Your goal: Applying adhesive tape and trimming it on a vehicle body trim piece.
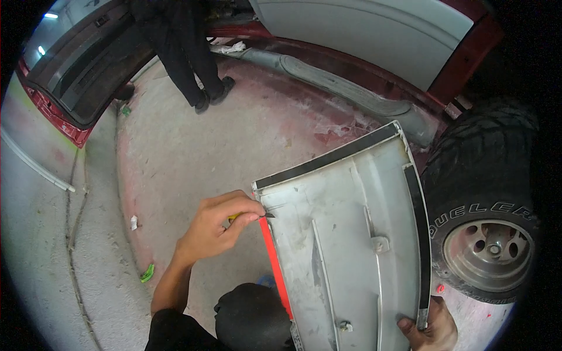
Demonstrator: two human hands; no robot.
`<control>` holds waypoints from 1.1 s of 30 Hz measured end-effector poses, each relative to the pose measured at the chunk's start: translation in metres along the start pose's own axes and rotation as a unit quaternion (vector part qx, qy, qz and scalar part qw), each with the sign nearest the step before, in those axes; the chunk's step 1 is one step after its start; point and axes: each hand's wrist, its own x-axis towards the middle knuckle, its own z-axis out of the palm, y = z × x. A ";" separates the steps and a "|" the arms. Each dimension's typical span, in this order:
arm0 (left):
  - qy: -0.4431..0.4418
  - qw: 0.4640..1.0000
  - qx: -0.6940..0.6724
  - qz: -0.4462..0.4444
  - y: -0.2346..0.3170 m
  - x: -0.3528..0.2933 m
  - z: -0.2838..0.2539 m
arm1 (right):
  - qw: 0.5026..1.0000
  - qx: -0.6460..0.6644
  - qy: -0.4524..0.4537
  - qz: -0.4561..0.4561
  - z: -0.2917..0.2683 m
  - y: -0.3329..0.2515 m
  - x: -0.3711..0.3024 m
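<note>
A grey-white vehicle trim panel (345, 234) is tilted in front of me, its inner side facing up. Black tape strips (333, 157) run along its far and right edges, and a bright red strip (275, 266) lines the left edge. My left hand (219, 225) is closed on a small yellow-handled utility knife (234, 217), most of it hidden by the fingers. Its dark blade tip reaches the panel by the upper end of the red strip. At the lower right, my right hand (434, 329) grips the panel's near right corner, thumb on top.
A large tyre (480, 152) with a silver rim stands right of the panel. Beyond it runs a grey side step (345, 88) under a red vehicle. A person in dark trousers (187, 52) stands near an open door (82, 64). A green scrap (147, 273) lies on the floor.
</note>
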 end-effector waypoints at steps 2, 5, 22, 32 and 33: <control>0.014 1.000 -0.004 0.011 -0.001 -0.001 0.002 | 0.998 0.014 -0.036 0.043 -0.002 0.001 -0.002; 0.021 1.000 0.010 0.019 -0.001 -0.003 0.004 | 0.998 0.005 -0.048 0.045 -0.005 -0.002 -0.002; 0.088 0.986 0.089 0.106 -0.011 -0.014 0.015 | 0.999 -0.028 -0.005 0.045 -0.001 -0.011 -0.002; 0.108 0.994 -0.010 -0.018 -0.004 -0.011 0.002 | 1.000 -0.018 0.002 0.019 -0.002 -0.009 0.002; 0.106 0.994 -0.010 -0.017 -0.003 -0.008 0.001 | 1.000 -0.017 0.003 0.019 -0.002 -0.008 0.003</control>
